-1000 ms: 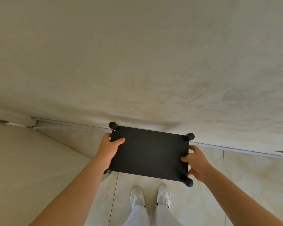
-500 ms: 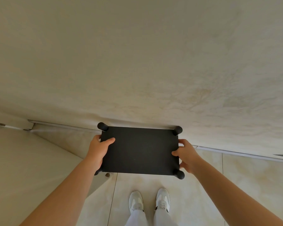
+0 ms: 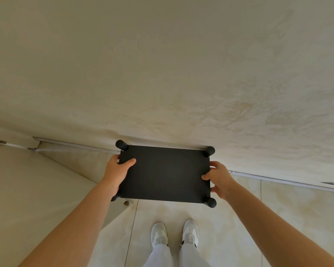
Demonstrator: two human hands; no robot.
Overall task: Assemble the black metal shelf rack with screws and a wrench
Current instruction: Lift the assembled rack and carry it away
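Left hand [image 3: 118, 170], right hand [image 3: 219, 178] gripping rack [image 3: 164, 174] side edges, thumbs on top. Best: lowering level, squaring against wall [image 3: 162, 74], avoiding scraping.

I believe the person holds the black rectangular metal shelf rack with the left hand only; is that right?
No: the head view shows both hands holding the black rectangular metal shelf rack, left hand on its left edge, right hand on its right.
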